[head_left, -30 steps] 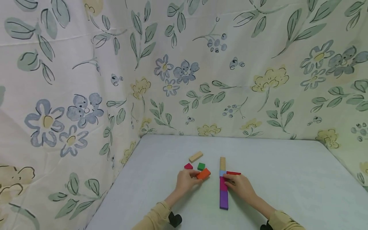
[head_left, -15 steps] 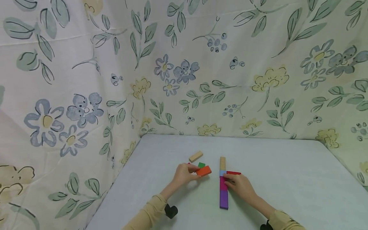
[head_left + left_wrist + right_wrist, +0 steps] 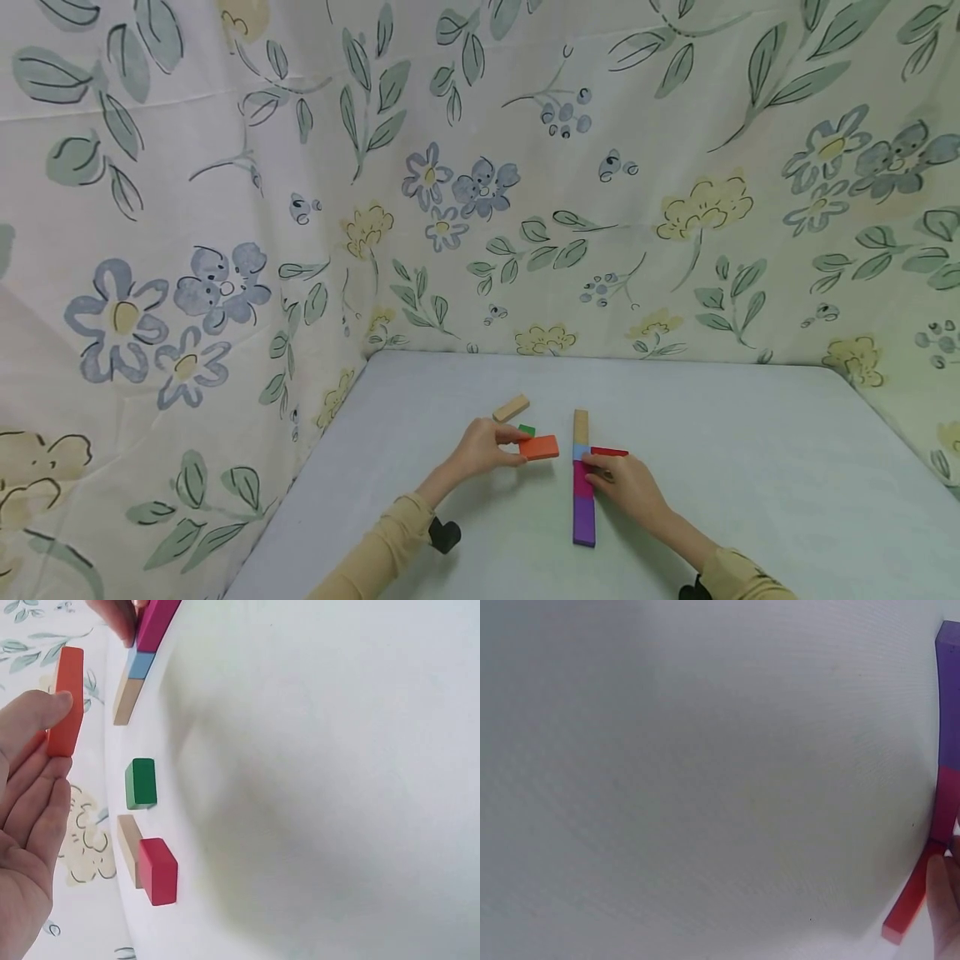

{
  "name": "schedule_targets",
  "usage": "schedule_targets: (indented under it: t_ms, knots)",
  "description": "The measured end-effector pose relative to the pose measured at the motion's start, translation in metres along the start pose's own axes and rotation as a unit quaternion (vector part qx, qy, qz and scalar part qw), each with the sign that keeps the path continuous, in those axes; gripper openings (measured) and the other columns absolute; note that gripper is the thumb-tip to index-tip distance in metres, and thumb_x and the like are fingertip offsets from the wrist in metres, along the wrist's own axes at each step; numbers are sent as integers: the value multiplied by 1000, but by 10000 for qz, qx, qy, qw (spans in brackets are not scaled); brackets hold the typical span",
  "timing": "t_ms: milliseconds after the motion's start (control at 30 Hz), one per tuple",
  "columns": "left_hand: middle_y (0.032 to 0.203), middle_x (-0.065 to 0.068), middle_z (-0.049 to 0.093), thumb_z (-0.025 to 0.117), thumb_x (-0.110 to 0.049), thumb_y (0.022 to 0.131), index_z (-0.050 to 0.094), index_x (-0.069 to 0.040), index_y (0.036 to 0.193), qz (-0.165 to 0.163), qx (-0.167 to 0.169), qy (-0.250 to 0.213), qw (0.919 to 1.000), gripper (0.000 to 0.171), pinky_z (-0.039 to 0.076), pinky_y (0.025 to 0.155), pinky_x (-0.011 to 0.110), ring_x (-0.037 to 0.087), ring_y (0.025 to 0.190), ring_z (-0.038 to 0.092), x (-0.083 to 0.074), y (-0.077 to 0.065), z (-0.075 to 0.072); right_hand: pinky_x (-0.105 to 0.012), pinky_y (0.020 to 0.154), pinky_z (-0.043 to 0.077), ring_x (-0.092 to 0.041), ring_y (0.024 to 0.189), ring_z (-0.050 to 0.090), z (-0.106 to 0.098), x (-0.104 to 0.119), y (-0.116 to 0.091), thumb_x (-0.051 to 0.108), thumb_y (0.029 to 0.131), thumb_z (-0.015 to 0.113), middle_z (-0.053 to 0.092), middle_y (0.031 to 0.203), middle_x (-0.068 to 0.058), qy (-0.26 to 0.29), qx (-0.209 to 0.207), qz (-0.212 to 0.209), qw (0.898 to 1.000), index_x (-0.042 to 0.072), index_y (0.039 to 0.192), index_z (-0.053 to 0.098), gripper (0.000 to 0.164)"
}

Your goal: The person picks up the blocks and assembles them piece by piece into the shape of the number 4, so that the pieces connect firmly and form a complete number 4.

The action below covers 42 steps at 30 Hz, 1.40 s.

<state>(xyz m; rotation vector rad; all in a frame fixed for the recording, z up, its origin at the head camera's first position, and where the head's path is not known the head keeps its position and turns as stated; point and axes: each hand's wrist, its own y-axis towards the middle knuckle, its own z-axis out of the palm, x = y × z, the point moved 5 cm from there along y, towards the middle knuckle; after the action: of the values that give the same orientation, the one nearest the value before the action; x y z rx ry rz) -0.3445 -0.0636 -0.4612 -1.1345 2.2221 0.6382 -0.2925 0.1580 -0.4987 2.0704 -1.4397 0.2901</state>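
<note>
My left hand [image 3: 480,450] pinches an orange block [image 3: 538,447] between thumb and fingers, above the table and left of a row of blocks. In the left wrist view the orange block [image 3: 67,705] stands long side up, thumb on its face. The row has purple [image 3: 584,521], magenta [image 3: 582,479], light blue [image 3: 581,451] and plain wood [image 3: 581,427] blocks end to end. My right hand [image 3: 630,487] touches the row where light blue meets magenta. A red block [image 3: 907,904] juts out to the right there, partly behind its fingers; whether they grip anything is unclear.
Beyond my left hand lie a green block [image 3: 141,783], a pinkish-red block [image 3: 158,871] and a plain wooden block [image 3: 512,408]. The white table [image 3: 750,467] ends at a floral cloth [image 3: 480,275] behind and to the left.
My left hand has risen and shifted slightly right, turning the orange block more level. It now hides the pinkish-red block in the head view. My right hand stays put.
</note>
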Motion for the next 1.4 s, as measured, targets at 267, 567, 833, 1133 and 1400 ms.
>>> schedule_targets:
  t_ms: [267, 567, 833, 1133, 1400]
  knots:
    - [108, 1, 72, 78, -14, 77, 72, -10, 108, 354, 205, -168, 9990, 32, 51, 85, 20, 8, 96, 68, -6, 9, 2, -24, 66, 53, -16, 80, 70, 0, 0, 0, 9, 76, 76, 74, 94, -7, -57, -53, -69, 9999, 5, 101, 74, 25]
    - [108, 2, 72, 76, -10, 78, 71, -9, 110, 447, 318, -220, 9982, 32, 52, 88, 27, 6, 94, 68, -5, 19, 12, -22, 65, 52, -14, 78, 68, 1, -1, 1, 10, 76, 76, 74, 94, -5, -58, -18, -17, 10000, 7, 102, 74, 26]
    - [109, 3, 72, 76, -9, 78, 70, -6, 112, 448, 338, -69, 9984, 34, 53, 86, 25, 9, 99, 67, -3, 25, 22, -20, 63, 51, -13, 75, 68, 2, -2, 1, 10, 76, 77, 74, 91, -5, -91, -72, -90, 9999, 7, 101, 74, 26]
    - [107, 0, 73, 76, -8, 77, 71, -9, 110, 314, 336, 95, 9989, 33, 52, 84, 21, 9, 99, 67, 0, 27, 32, -20, 63, 52, -13, 75, 69, 3, -4, 1, 10, 76, 77, 74, 90, -5, -108, -122, -233, 9996, 7, 101, 74, 26]
    - [108, 2, 72, 76, -7, 77, 71, -6, 110, 7, 260, 210, 9994, 33, 51, 83, 18, 10, 100, 66, 3, 27, 36, -19, 61, 50, -10, 72, 67, 2, -2, 1, 10, 75, 77, 74, 88, -4, -87, -123, -165, 9997, 8, 100, 75, 25]
